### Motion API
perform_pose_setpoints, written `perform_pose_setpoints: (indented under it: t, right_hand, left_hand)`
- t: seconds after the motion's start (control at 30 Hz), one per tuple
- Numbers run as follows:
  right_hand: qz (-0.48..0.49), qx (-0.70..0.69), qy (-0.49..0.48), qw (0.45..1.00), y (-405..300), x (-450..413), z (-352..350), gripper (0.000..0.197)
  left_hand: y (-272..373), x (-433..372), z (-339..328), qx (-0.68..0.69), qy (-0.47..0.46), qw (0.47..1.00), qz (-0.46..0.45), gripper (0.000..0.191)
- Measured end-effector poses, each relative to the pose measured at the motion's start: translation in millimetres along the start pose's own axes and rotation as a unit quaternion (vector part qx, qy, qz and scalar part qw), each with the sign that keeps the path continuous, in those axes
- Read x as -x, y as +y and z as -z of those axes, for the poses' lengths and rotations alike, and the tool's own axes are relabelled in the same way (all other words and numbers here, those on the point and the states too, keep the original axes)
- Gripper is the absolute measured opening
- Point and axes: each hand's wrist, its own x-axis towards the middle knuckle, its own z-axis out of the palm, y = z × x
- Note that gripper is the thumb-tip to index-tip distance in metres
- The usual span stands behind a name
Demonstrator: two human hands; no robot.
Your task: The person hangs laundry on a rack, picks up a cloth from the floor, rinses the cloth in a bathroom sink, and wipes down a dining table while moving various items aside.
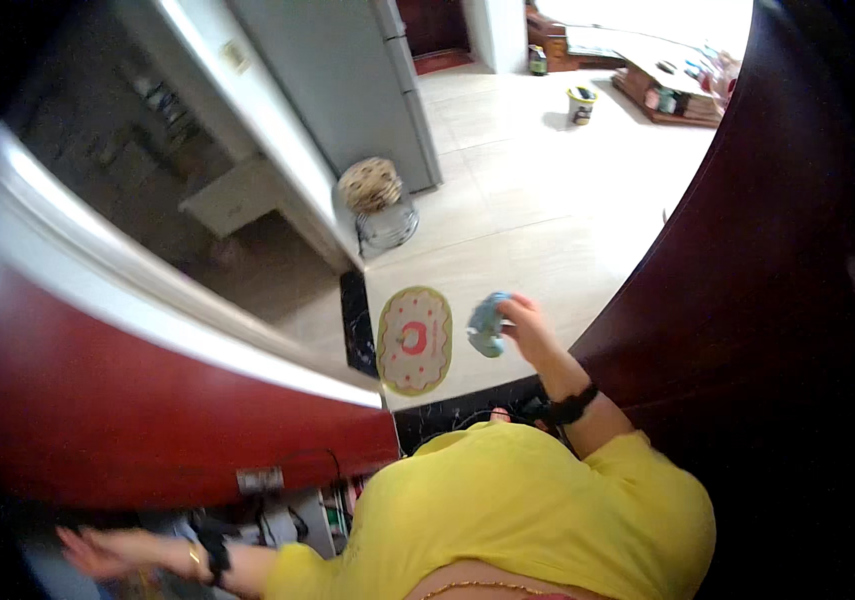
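In my right hand (530, 328) a crumpled light-blue cloth (486, 330) is pinched between the fingers and thumb, held in front of me above the pale floor. My left hand (106, 553) is stretched out low at the left, slightly blurred, with nothing seen in it and the fingers partly spread. Beneath and left of the cloth lies an oval floor mat (415, 341) with a green scalloped border and a red fruit-like print.
A dark door (727, 300) stands at my right, a red wall (172, 420) at my left. A black stone threshold (465, 409) crosses before me. Farther off are a grey refrigerator (322, 82), a glass container (390, 225) under a woven item (369, 184), and a small bucket (581, 106).
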Motion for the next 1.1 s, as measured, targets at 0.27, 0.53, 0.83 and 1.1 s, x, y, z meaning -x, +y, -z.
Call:
perform_pose_setpoints:
  t: [0.27, 0.53, 0.83, 1.1]
  right_hand:
    - [-0.027, 0.095, -0.118, 0.988, -24.4, -164.7, -1.9, 0.026]
    - [0.009, -0.019, 0.091, 0.996, -88.6, -301.8, 93.4, 0.029]
    - [0.25, -0.003, 0.43, 0.868, -222.8, -367.7, 202.3, 0.022]
    - [0.272, 0.028, 0.593, 0.757, -261.7, -392.0, 306.0, 0.016]
  left_hand:
    - [214.8, 135.5, -118.4, 0.259, -0.3, 0.912, 0.111, 0.028]
    - [314.7, 229.4, -366.1, 0.368, -0.398, 0.82, 0.184, 0.028]
    - [538.4, 326.7, -649.1, 0.593, -0.477, 0.594, 0.261, 0.024]
    - [770.2, 403.8, -754.5, 0.732, -0.517, 0.389, 0.213, 0.02]
